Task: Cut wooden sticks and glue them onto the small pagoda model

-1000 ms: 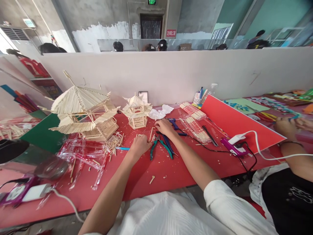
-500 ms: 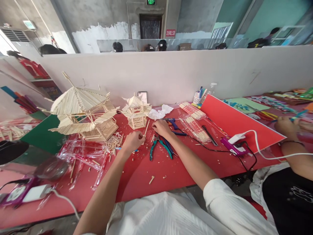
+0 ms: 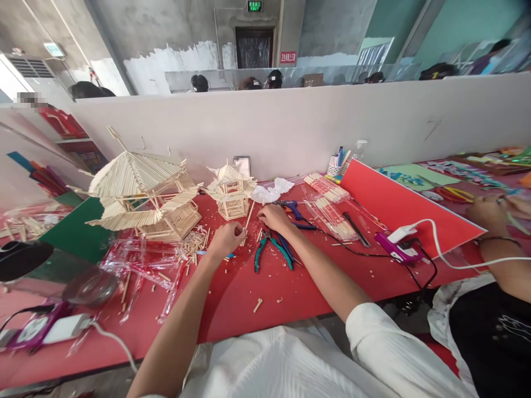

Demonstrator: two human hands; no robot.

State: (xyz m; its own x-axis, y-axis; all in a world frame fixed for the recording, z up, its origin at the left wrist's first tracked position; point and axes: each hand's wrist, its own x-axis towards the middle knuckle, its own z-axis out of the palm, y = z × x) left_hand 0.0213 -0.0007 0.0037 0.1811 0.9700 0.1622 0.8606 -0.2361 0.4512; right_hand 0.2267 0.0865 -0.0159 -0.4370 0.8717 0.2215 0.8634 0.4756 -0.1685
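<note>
My left hand is closed in a pinch on a thin wooden stick that points up and away from me. My right hand is just to its right, fingers curled down close to the table; whatever they may hold is hidden. Below the right hand lie teal-handled pliers. A blue glue gun rests just beyond that hand. Behind the stick stands a small pavilion model made of sticks. A larger stick pavilion stands to the left.
Bundles of wrapped sticks and a red board lie to the right. Plastic wrapping and stick scraps litter the left. Purple power strips with cables sit on the table. A co-worker's hand is at the far right.
Both my hands stay almost in the same place, with the stick still in the left one. The view has shifted slightly. The co-worker's hands at the right have moved a little.
</note>
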